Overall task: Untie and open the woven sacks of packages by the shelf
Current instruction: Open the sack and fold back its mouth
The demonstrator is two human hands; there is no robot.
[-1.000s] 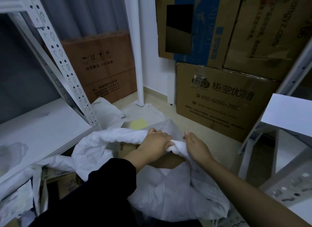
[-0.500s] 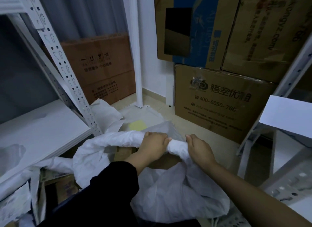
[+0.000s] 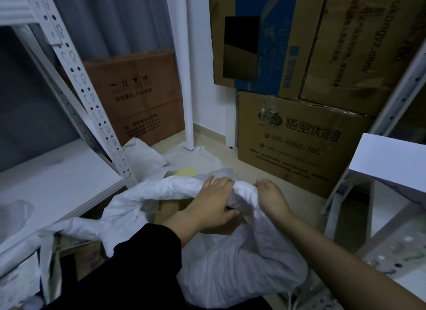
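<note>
A white woven sack (image 3: 232, 266) lies on the floor in front of me, its mouth open and its rim rolled back. Brown cardboard packages (image 3: 169, 208) show inside the opening. My left hand (image 3: 207, 206) grips the rolled rim at the far side, fingers over the fabric and thumb underneath. My right hand (image 3: 270, 197) holds the same rim just to the right, fingers curled into the cloth. A second white sack (image 3: 30, 270) lies under the left shelf with a box (image 3: 88, 257) inside it.
A white metal shelf (image 3: 53, 182) with a perforated upright (image 3: 92, 106) stands on the left. Another white rack (image 3: 391, 189) stands on the right. Stacked cardboard boxes (image 3: 292, 143) line the wall ahead, and a brown box (image 3: 138, 97) leans at back left. Loose paper (image 3: 147, 162) lies on the floor.
Both hands have kept their hold on the sack's rolled rim. My left hand has spread and shifted slightly over the rim, and the rim has bunched up between the hands.
</note>
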